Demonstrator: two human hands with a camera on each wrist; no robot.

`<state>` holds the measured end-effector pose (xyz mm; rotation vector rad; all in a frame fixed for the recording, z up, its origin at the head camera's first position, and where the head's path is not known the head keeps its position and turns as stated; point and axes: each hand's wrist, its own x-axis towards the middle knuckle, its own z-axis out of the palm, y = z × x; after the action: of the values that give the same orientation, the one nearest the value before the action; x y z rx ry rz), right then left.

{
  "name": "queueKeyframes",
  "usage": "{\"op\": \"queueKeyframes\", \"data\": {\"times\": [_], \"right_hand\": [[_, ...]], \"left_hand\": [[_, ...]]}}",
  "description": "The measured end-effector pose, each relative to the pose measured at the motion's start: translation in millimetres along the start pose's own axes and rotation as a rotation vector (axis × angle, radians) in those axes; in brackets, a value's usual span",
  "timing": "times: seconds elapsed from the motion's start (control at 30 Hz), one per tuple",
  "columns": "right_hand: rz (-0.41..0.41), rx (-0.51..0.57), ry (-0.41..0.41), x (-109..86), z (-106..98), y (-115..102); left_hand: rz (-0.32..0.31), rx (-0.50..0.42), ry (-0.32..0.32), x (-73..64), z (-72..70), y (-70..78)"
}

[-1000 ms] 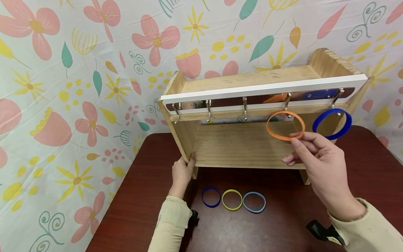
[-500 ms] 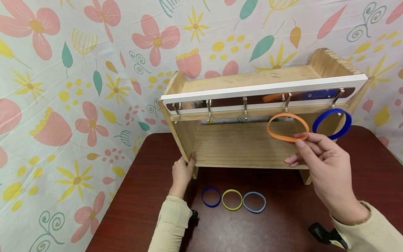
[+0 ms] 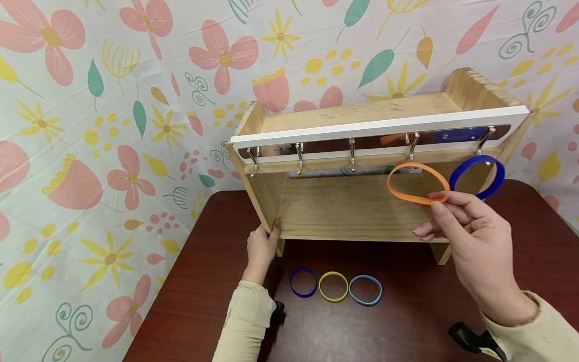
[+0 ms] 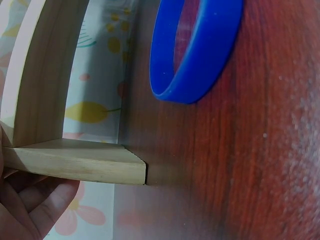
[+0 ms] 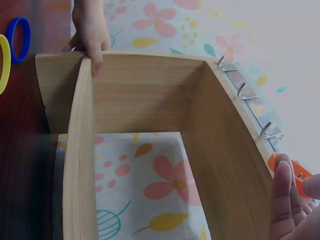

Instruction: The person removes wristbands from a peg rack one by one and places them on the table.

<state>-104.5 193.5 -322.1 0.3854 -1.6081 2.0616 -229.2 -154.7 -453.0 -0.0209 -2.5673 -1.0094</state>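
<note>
My right hand pinches an orange wristband by its lower right edge between thumb and forefinger. The band is held upright just under the fourth hook of a metal hook strip on the wooden shelf. From the rightmost hook hangs a blue wristband, right behind my right fingertips. My left hand grips the lower left corner of the shelf, thumb on the inner side; the right wrist view shows this left hand over the panel edge.
On the dark red table before the shelf lie a dark blue wristband, a yellow one and a light blue one in a row. Three hooks to the left hold nothing. A flowered cloth covers the wall behind.
My right hand has moved a little right and slightly down with the orange wristband, whose top edge has dropped away from the fourth hook. The left hand keeps its place.
</note>
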Motion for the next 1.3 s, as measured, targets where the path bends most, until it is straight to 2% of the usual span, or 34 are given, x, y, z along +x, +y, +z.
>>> {"op": "queueKeyframes", "data": {"times": [0.17,0.4,0.57,0.73,0.97,1.03,1.23,1.3], "right_hand": [[-0.011,-0.006,-0.005,-0.6,-1.8,-0.5],[-0.079,0.151,-0.067,-0.9,-6.8,4.5],[-0.079,0.183,-0.077,-2.0,-8.5,7.1],[-0.086,0.175,-0.074,-0.3,-7.0,4.9],[-0.046,0.062,-0.039,-0.1,-4.2,0.0],[-0.044,0.066,-0.039,-0.9,-4.7,0.2],[-0.071,0.174,-0.086,-3.4,-8.6,3.6],[-0.071,0.158,-0.081,-4.3,-9.0,3.7]], "left_hand": [[0.001,0.000,0.002,-0.1,-0.1,-0.2],[0.004,0.003,0.007,-0.4,0.7,-0.6],[0.010,0.002,0.007,-0.3,0.9,-0.5],[0.004,-0.001,0.011,-0.5,0.5,0.3],[0.000,0.001,0.009,-0.8,0.4,0.8],[0.001,-0.003,0.010,-0.6,0.5,0.4],[0.007,-0.004,0.021,-0.4,1.4,-0.5],[0.009,-0.003,0.022,-0.3,1.7,-0.5]]}}
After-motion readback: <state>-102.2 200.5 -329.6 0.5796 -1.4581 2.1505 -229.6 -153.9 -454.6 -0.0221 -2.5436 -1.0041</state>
